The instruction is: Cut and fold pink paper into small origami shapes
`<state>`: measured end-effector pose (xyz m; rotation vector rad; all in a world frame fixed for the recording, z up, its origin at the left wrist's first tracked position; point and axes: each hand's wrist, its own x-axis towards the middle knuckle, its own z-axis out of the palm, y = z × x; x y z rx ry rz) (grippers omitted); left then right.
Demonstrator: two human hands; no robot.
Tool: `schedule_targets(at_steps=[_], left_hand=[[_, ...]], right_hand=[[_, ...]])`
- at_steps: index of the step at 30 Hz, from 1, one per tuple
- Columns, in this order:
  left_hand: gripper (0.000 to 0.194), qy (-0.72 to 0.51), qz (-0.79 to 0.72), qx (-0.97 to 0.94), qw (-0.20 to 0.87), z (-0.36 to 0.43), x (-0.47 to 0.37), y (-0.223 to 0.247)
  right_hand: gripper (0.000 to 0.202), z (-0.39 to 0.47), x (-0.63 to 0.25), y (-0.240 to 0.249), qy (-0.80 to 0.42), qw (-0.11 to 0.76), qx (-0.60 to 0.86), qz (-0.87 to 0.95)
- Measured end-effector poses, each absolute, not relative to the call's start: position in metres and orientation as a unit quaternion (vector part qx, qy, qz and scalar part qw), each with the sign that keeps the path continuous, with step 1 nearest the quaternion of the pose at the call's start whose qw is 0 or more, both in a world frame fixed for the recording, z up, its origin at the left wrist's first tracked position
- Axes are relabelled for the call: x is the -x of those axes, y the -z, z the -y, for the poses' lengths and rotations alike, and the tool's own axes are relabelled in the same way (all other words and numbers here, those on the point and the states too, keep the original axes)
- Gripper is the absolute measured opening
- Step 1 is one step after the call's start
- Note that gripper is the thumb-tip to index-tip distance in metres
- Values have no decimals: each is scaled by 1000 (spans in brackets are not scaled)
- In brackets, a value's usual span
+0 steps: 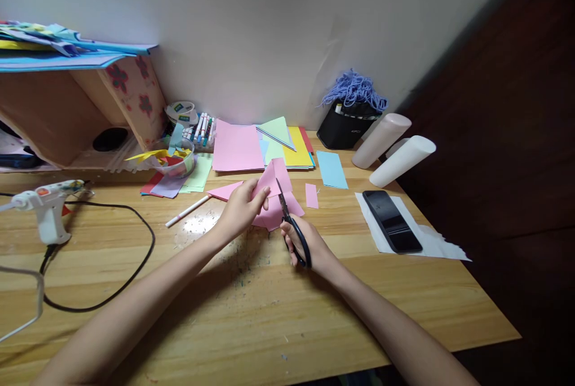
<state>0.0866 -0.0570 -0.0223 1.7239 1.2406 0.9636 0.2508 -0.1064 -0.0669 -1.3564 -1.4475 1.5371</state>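
The left hand has thumb and fingertips pinched on a creased sheet of pink paper, and the right hand wraps the black-handled metal scissors, fingers curled about the handles; which finger sits in which loop, nobody can tell from here. The blades point away from the body, over the paper, though how far apart they stand is too fine to read. The sheet is right in the middle, just above the pale wooden table, more pink paper spreading below the grip. That pinch at the left side looks meant to steady the sheet while leaving the blades room.

And it's snug around the work! A pink triangular piece and a white marker lie by the left wrist; a small pink rectangle sits just right of the blades, easy to brush or nudge. Behind, a large pink sheet limits the room beyond the scissor tips. Out right, a light blue paper rectangle and a black smartphone, partly on white tissue, well apart from the cutting hand. Over on the left, a white glue gun and its looping black cable; that loop could snag the left forearm if it swung outward. A clear plastic tub of paper scraps stands farther back.
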Motion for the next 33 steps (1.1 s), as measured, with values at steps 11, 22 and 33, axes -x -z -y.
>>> schedule_targets(at_steps=[11, 22, 33], left_hand=[[36, -395, -509, -627, 438, 49, -81, 23], [37, -374, -556, -672, 315, 58, -84, 22], [39, -341, -554, -694, 308, 63, -91, 27]], right_hand=[[48, 109, -253, 58, -568, 272, 492, 602], [60, 113, -249, 64, -622, 278, 436, 588], [68, 113, -243, 62, -654, 303, 433, 541]])
